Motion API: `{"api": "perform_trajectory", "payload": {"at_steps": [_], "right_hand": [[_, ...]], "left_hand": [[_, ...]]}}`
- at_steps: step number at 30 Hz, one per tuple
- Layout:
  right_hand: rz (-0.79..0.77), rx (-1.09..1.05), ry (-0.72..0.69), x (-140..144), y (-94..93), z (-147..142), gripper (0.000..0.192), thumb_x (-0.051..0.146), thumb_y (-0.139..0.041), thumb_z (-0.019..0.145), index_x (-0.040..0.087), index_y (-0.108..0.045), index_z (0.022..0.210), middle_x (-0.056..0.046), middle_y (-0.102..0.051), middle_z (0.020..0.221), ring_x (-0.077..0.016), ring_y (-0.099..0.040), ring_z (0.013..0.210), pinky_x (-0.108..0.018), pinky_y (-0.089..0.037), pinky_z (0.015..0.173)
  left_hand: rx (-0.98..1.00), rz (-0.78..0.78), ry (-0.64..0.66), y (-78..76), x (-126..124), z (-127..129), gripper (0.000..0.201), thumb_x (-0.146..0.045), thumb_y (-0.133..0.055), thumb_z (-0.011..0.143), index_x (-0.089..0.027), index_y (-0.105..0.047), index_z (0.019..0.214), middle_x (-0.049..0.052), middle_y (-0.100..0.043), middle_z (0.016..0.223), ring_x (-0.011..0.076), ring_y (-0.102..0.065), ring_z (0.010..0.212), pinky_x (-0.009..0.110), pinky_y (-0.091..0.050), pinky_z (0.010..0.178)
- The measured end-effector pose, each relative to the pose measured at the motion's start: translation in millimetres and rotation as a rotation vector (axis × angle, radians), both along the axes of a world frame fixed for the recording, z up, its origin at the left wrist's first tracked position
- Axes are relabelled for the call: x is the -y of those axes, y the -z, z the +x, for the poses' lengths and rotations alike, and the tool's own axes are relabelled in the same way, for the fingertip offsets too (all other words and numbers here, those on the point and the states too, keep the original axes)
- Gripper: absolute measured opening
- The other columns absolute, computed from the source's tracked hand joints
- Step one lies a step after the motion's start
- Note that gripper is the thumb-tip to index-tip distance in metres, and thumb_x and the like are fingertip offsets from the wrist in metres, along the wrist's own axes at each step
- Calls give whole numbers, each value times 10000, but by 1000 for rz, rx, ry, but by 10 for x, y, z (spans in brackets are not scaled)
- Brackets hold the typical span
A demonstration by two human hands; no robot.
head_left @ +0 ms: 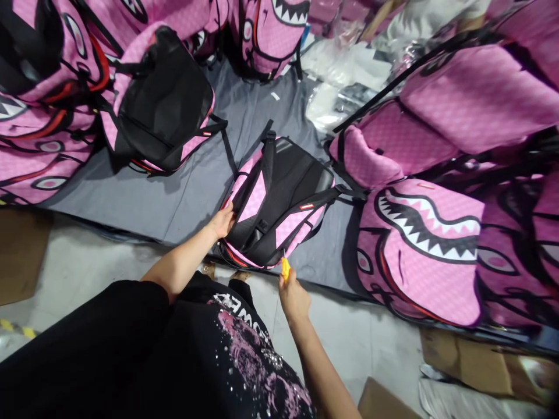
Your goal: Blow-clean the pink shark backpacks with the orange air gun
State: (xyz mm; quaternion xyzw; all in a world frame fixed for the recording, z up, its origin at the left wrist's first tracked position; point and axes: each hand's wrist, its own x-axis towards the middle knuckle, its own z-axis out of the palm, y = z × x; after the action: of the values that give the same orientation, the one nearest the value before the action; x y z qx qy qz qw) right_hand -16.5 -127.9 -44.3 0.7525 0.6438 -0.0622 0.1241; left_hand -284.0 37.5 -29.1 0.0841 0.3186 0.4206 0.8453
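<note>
Left hand [222, 223] grips the pink backpack [279, 201] by its edge — right hand [293, 297] pinches a small yellow tool [285, 268] at its bottom seam, grey sheet [183, 192] underneath.

Backpack [279, 201] on sheet [174, 198], between piles

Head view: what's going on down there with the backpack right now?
A person stands over a pink backpack lying back-panel up on a grey floor sheet. The left hand grips its lower left edge near a shoulder strap. The right hand holds a small yellow tool at the bag's bottom edge. More pink shark-mouth backpacks are piled all around.
</note>
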Motion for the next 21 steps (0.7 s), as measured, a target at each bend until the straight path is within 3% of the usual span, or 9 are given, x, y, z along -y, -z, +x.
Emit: {"api": "perform_trajectory", "payload": {"at_steps": [6,13,18,21], "right_hand": [[-97,-116,150,260,-269,-20,385,390,-353,1030,170,-496,1312,-70,-705,779,-194,-674,671,-263,-301,553],[-173,-160,224,225,-320,-33,369,385,-341,1028,174,-502,1285,-88,-713,856,-207,-686,762,-272,-381,634],[-173,-164,265,183,-436,-98,362,386,-342,1028,166,-507,1264,-103,-717,896,-214,-691,809,-267,-377,647],[-163,-206,279,456,-601,-125,368,379,-330,1032,179,-499,1291,-94,-716,878,-200,-678,763,-258,-354,626]], "left_hand": [[114,61,6,82,3,-31,785,-727,-331,908,-72,-590,1254,152,-753,966,280,-720,952,457,-493,987],[119,147,77,193,36,175,855,-765,-477,829,-40,-587,1268,181,-743,1032,312,-674,1091,459,-458,1046],[132,199,80,140,65,240,851,-771,-475,826,-59,-575,1283,169,-745,1026,307,-672,1092,470,-477,1031],[162,168,91,98,89,205,850,-781,-417,845,-63,-582,1268,170,-746,1006,309,-685,1062,478,-506,995]]}}
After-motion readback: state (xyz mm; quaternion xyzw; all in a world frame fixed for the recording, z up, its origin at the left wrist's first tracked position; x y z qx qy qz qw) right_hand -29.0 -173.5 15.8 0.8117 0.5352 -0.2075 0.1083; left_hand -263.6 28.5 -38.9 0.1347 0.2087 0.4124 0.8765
